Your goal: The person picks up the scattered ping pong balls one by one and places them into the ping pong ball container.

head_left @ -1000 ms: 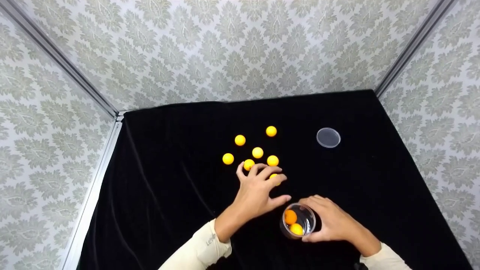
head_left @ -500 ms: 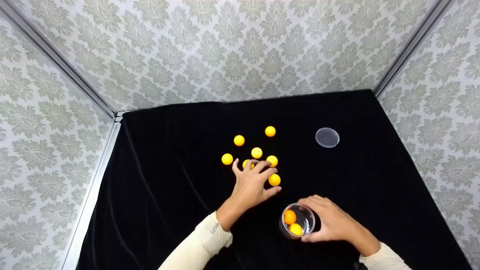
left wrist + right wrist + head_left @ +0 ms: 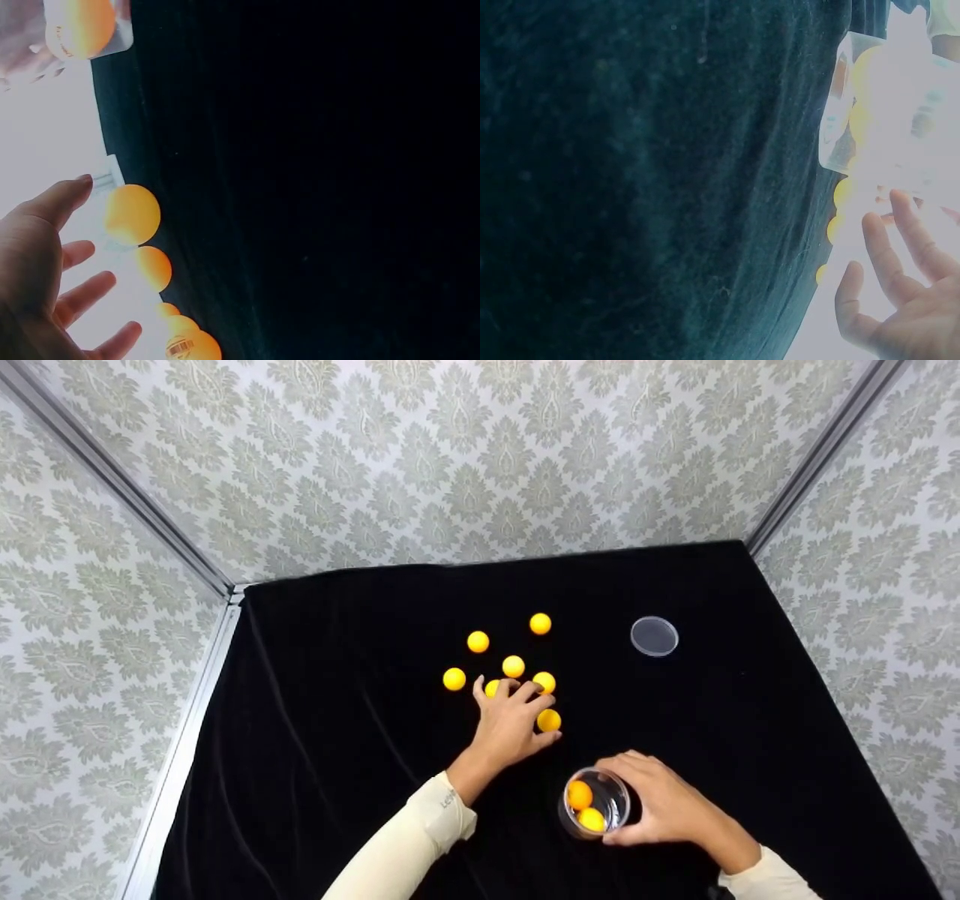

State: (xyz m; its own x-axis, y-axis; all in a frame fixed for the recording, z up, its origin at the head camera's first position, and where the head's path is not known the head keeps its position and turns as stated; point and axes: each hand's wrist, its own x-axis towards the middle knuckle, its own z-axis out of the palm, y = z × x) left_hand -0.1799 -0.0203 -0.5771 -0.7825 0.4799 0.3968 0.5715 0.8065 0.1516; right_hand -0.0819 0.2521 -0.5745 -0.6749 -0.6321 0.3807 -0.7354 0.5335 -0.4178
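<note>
Beyond the clear cup (image 3: 613,795) and to its left, six yellow balls (image 3: 454,679) are lying scattered on black cloth (image 3: 360,750). The left hand (image 3: 511,727), also left of the cup, is holding its fingers wide apart, gripping nothing; a seventh ball (image 3: 549,721) is sitting between thumb and fingers, contact unclear. Two orange balls (image 3: 579,795) are resting inside the cup. Well beyond it, rightward, a round lid (image 3: 655,637) is lying. Right of the cup, the right hand (image 3: 664,802) is curling firmly round its wall.

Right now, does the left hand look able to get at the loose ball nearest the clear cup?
Probably yes: the left hand has its thumb and index finger on either side of that ball, with nothing apparent in the way.
</note>
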